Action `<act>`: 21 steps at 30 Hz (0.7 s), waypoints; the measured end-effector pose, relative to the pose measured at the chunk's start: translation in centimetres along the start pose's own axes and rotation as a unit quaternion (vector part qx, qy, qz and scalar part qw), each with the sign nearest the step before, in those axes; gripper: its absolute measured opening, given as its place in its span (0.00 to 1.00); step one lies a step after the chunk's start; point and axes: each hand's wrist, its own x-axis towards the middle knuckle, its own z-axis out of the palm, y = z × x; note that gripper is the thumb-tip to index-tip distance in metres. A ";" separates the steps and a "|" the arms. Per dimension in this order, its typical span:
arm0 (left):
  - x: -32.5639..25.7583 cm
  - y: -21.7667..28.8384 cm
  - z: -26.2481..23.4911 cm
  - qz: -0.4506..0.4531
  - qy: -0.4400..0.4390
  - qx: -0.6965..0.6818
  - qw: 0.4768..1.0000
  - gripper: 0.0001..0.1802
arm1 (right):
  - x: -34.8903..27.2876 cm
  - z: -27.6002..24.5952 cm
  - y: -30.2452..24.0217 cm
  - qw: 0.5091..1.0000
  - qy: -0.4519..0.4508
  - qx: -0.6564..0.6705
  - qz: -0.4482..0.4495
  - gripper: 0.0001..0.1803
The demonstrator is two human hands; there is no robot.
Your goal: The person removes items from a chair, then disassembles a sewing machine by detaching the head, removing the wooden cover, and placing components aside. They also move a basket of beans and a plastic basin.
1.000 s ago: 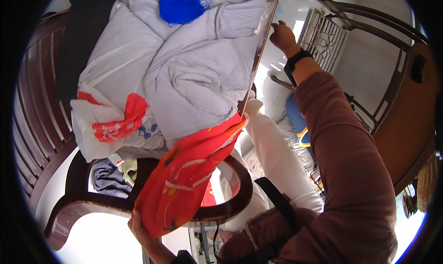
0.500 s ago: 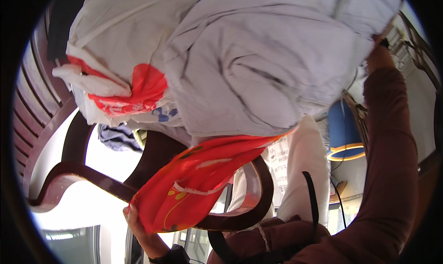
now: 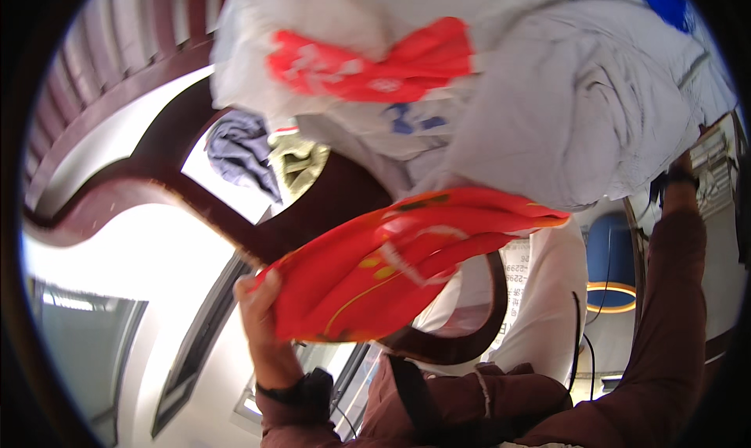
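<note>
A bright red cloth with yellow and green printing stretches diagonally across the middle. Its lower left end is pinched in my left hand, thumb over the edge. The cloth's other end meets a large, creased pale grey cloth, but how the two join I cannot see. Far to the right, my right hand is at the pale cloth's edge, which runs up to it. Most of its fingers are hidden; the fabric is drawn toward that hand.
A white plastic bag with red and blue print is beside the pale cloth. Dark curved woodwork passes behind the red cloth. A navy garment and a yellow-green cloth lie near it. A blue cylinder is at right.
The view has shifted, and the white bag and pale cloth appear farther right. My left hand still grips the red cloth, now higher in view. My right hand appears lower and farther right.
</note>
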 end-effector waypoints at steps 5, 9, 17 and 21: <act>-0.3 0.9 1.0 -0.041 0.004 -0.062 0.997 0.17 | -7.9 0.0 4.8 0.986 -0.117 0.036 0.109 0.10; 0.1 1.2 0.3 -0.073 -0.025 -0.035 0.996 0.21 | -14.2 1.5 3.5 0.975 -0.071 -0.164 0.132 0.05; 1.1 -0.2 -0.5 -0.007 -0.084 -0.094 0.992 0.21 | -22.8 2.2 -3.8 0.929 -0.112 -0.353 0.011 0.09; 2.0 -1.1 -0.3 0.048 -0.071 -0.055 0.995 0.23 | -29.4 1.4 -7.9 0.946 -0.072 -0.312 0.048 0.09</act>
